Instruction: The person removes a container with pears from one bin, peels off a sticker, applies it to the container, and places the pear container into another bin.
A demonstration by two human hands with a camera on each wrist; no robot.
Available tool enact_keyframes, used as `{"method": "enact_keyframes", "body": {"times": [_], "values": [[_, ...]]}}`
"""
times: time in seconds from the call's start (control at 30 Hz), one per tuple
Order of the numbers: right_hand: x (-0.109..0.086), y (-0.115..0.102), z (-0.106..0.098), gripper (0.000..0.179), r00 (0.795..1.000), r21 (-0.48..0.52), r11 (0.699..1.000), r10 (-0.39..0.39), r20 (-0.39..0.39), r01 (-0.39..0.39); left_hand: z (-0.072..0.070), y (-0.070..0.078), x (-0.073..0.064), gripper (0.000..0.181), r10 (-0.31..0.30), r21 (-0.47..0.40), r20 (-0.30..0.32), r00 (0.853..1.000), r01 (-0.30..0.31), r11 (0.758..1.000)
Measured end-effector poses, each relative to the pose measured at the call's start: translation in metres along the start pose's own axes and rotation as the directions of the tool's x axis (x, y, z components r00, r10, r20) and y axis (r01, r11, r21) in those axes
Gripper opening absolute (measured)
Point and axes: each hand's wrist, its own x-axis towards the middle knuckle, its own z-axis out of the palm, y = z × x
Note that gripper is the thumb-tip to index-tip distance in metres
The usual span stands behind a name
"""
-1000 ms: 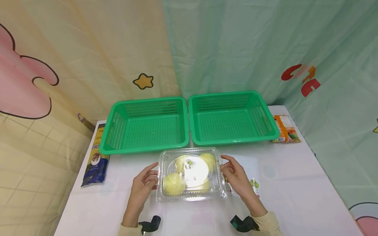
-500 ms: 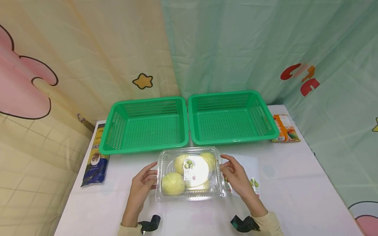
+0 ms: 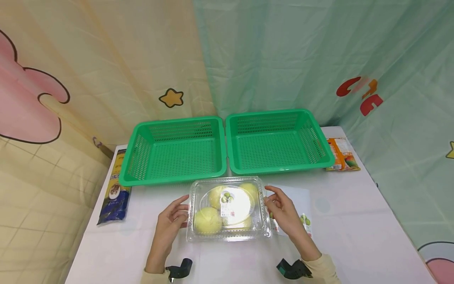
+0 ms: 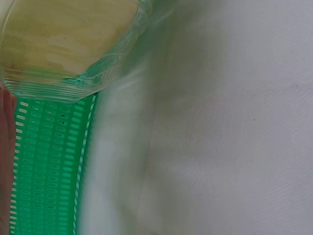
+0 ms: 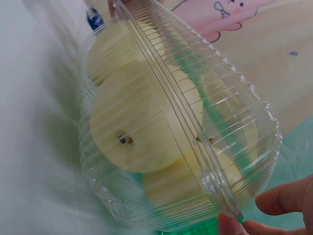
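Note:
A clear plastic clamshell box (image 3: 227, 238) is held between both hands, a little above the white table in the left wrist view. Inside sit several round, pale yellow fruits (image 3: 208, 221); a small label with green fruit pictures (image 3: 227, 209) shows on the lid, partly washed out by glare. My left hand (image 3: 168, 225) holds the left edge with thumb and fingers, their tips partly hidden. On the opposite edge, my right hand (image 3: 285, 215) pinches the rim, and the right wrist view shows its fingertips (image 5: 279, 200) at the box's corner.
Two green baskets (image 3: 173, 182) stand side by side behind the box. A yellow and blue packet (image 3: 115, 193) lies at the left, an orange packet (image 3: 342, 154) at the far right. Beneath my right hand lies a white sheet printed with green fruit (image 3: 299, 199).
The box has shifted very slightly, and the glare on its lid has changed so the label shows more plainly. Both hands keep the same hold.

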Motion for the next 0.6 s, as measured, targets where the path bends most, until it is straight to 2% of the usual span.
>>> {"method": "enact_keyframes", "body": {"times": [0.3,0.6], "values": [[-0.0016,-0.0013,-0.0001,0.043,1.000,0.012,1.000,0.012,-0.006,-0.012,-0.0004,-0.0008,-0.0005,0.054,-0.007,-0.011,0.004,1.000,0.007,1.000],[-0.0031,-0.0031,-0.0005,0.044,1.000,0.002,1.000,-0.015,-0.013,0.015,-0.0003,0.0001,-0.0017,0.053,-0.007,-0.009,0.002,1.000,0.007,1.000]]}}
